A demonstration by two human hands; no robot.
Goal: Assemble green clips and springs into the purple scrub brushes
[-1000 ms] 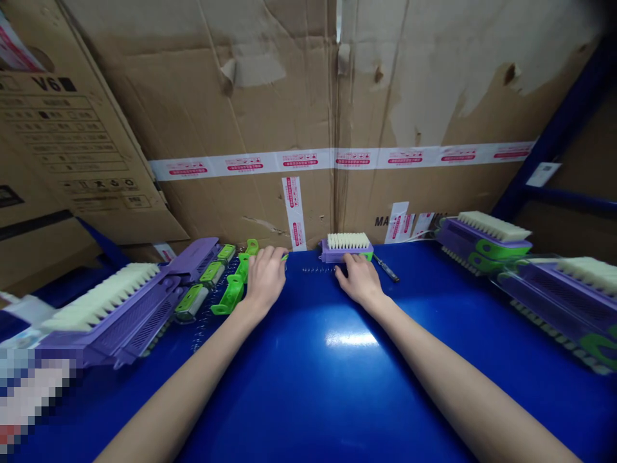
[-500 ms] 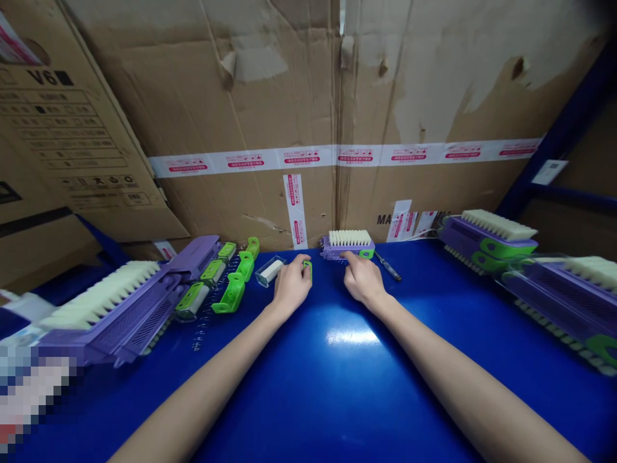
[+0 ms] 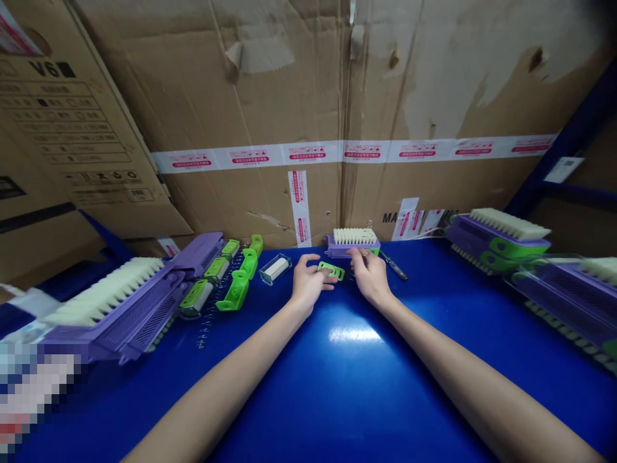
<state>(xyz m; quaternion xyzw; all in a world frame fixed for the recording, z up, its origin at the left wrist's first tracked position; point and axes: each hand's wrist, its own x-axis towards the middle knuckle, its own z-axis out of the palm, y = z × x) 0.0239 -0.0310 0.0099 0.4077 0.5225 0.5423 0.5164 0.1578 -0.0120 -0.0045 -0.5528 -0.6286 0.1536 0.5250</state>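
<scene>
My left hand (image 3: pixel 309 283) pinches a small green plastic piece with slots (image 3: pixel 331 271) between thumb and fingers, just above the blue table. To its right, my right hand (image 3: pixel 370 273) has its fingers curled together in front of a purple brush (image 3: pixel 354 242) with cream bristles facing up. Something thin and wiry may be at its fingertips, but it is too small to make out. Left of my left hand lies a clear box with a white block inside (image 3: pixel 275 269). A pen-like tool with a dark tip (image 3: pixel 394 265) rests beside the brush.
Green brackets (image 3: pixel 236 290), green-topped clear boxes (image 3: pixel 196 297) and thin coil springs (image 3: pixel 202 328) lie at left by large purple brush parts (image 3: pixel 144 308). More purple brushes (image 3: pixel 501 241) stand at right. A cardboard wall (image 3: pixel 241 193) closes the back of the blue table (image 3: pixel 351 399).
My left hand has moved right and turned, so the green piece now lies flatter and shows its slots. My right hand's fingers have come off the brush front and drawn together.
</scene>
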